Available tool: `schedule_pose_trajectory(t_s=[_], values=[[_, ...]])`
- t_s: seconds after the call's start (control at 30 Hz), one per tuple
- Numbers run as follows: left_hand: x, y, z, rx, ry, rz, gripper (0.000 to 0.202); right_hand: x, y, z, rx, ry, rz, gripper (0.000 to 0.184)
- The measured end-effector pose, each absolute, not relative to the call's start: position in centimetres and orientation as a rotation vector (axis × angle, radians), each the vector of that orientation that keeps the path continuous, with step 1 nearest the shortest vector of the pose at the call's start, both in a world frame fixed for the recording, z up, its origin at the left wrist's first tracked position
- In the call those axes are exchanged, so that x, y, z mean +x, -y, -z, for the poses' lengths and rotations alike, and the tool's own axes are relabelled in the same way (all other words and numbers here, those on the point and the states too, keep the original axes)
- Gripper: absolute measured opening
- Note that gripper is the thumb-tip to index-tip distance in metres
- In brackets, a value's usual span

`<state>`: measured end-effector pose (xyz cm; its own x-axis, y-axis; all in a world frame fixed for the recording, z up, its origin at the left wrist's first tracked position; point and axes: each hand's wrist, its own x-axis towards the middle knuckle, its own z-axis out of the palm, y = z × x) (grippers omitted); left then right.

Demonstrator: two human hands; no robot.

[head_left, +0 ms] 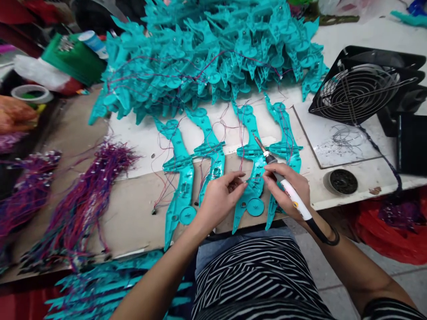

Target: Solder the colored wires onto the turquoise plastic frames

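My right hand (293,184) is closed around the white handle of a soldering iron (289,192). Its metal tip points up and left, over the third teal plastic part (247,120) from the left. Beside that part's lower half is my left hand (220,195), fingers curled with thumb and fingertips close together; whatever lies between them is too small to make out. Several such teal parts lie side by side, with thin red and blue wires (162,195) running along them. My left hand partly covers the second teal part (208,133).
A large heap of teal parts (207,49) fills the back. Bundled wires (90,200) lie at left. On the right stand a black fan (358,91), a board (333,151) with solder wire, and a small round tin (342,181). More teal parts (110,289) sit below the table edge.
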<state>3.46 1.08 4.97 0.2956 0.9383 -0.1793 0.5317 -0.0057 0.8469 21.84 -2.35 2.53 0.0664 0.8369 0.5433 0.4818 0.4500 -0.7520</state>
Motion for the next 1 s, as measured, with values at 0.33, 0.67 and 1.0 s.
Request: schedule_pose_trajectory(t_s=[0.33,0.67,1.0], values=[[5.0,-1.1,-3.9,1.642,-1.370,-0.639,0.013,22.5,2.2,-2.3,-1.122,1.734,-0.343,0.023],[5.3,0.0,-1.8,1.570,-1.485,-0.715,0.011,24.4,5.8,-3.2,-1.139,1.675,-0.347,0.022],[5.3,0.2,-1.0,1.693,-1.454,-0.780,0.010,24.8,5.8,-2.5,-1.088,1.737,-0.354,0.023]])
